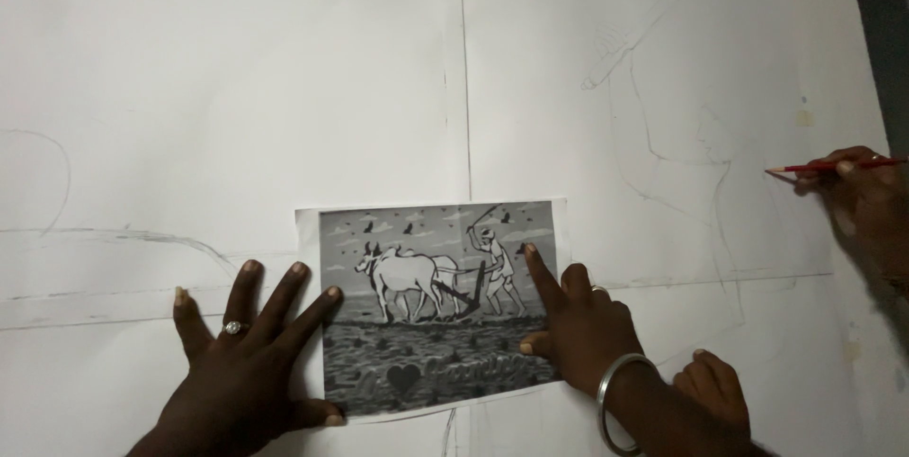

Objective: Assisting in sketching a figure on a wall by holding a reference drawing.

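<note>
The left hand (248,362) lies flat and spread wide on the near left, its fingers pressing down the left edge of a printed picture (436,305); it grips nothing, and a ring sits on one finger. The right hand (578,320) rests on the right side of the same print, loosely curled with only the forefinger stretched out, its tip touching the small figure of a man in the scene. A metal bangle (617,400) circles that wrist. The print is a grey sheet showing a man ploughing behind two oxen, birds above, and it lies near the middle on large white paper (284,88) that covers the bench.

Just right of the bangle, at the near edge, a third hand (715,386) rests knuckles up on the paper; whose it is cannot be told. At the far right another person's hand (857,192) holds a red pencil (833,166), its tip pointing left towards faint pencil lines (663,154) of a figure sketched on the white paper. More faint curves run across the left side of the sheet.
</note>
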